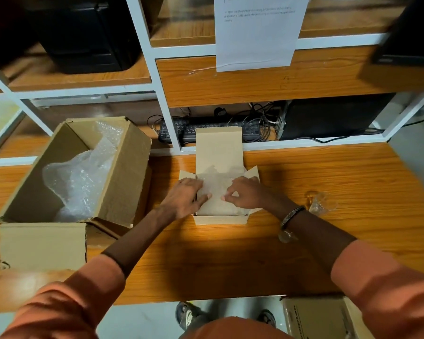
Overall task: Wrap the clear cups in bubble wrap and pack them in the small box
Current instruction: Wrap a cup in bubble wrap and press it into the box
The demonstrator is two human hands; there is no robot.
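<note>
item: small box [220, 219], cardboard, lid flap raised at the far side, side flaps spread, standing on the wooden table [328, 172] near its middle. contents: a bubble-wrapped bundle [218, 192] that filled most of the opening; whether it held one cup or more could not be told through the wrap.

left hand [185, 195]: laid flat over the left edge of the box, fingers spread on the bundle, pressing rather than gripping. right hand [244, 193]: on the right side of the bundle, thumb and forefinger drawn together as if pinching a fold of wrap; a firm grip could not be confirmed.

clear cup [322, 203]: unwrapped, lying tilted on the table to the right of the box, well apart from it and beyond the right wrist.

large box [123, 167]: open, to the left of the small box, holding loose bubble wrap [81, 177].

step in hand, as judged: seating and tucking a wrapped bundle into the small box. next move would likely call for fresh wrap from the large box, then a careful lift of the bare cup, which looked light and apt to roll.
</note>
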